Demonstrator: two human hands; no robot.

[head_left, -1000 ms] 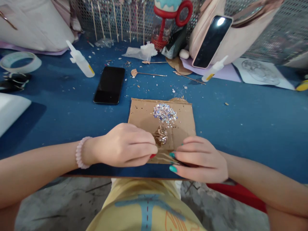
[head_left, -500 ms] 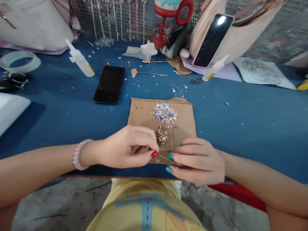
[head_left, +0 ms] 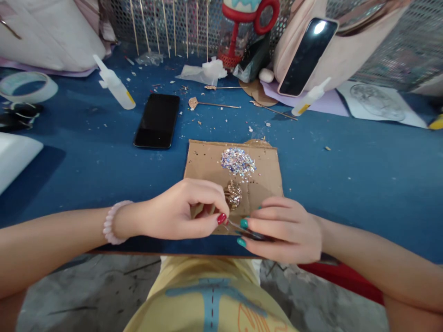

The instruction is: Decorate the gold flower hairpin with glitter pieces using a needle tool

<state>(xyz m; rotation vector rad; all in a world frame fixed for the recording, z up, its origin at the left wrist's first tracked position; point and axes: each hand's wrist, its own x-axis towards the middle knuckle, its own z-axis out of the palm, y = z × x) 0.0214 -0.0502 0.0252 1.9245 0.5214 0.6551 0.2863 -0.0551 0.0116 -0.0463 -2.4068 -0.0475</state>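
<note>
My left hand (head_left: pixel 194 210) is closed in a pinch over the near left part of the cardboard (head_left: pixel 204 159); whatever lies between its fingertips is too small to name. Tweezers (head_left: pixel 252 235) are gripped in my right hand (head_left: pixel 287 230), their tips close to my left fingertips. A shiny gold ornament (head_left: pixel 234 194) with glittering pieces rests on the cardboard, just beyond my left fingers, which partly hide it. Behind it lies a pile of blue and silver sequins (head_left: pixel 238 161).
A black phone (head_left: pixel 157 121) lies at the left, near a glue bottle (head_left: pixel 116 87) and a tape roll (head_left: pixel 29 87). Gold hairpins (head_left: pixel 214 105) lie behind the cardboard. Another glue bottle (head_left: pixel 309 97) stands by a propped phone (head_left: pixel 306 60). A red-handled cup (head_left: pixel 238 27) is at the back.
The tweezer tips look spread a little wider apart, and my right hand has shifted slightly left. My left hand has hardly moved.
</note>
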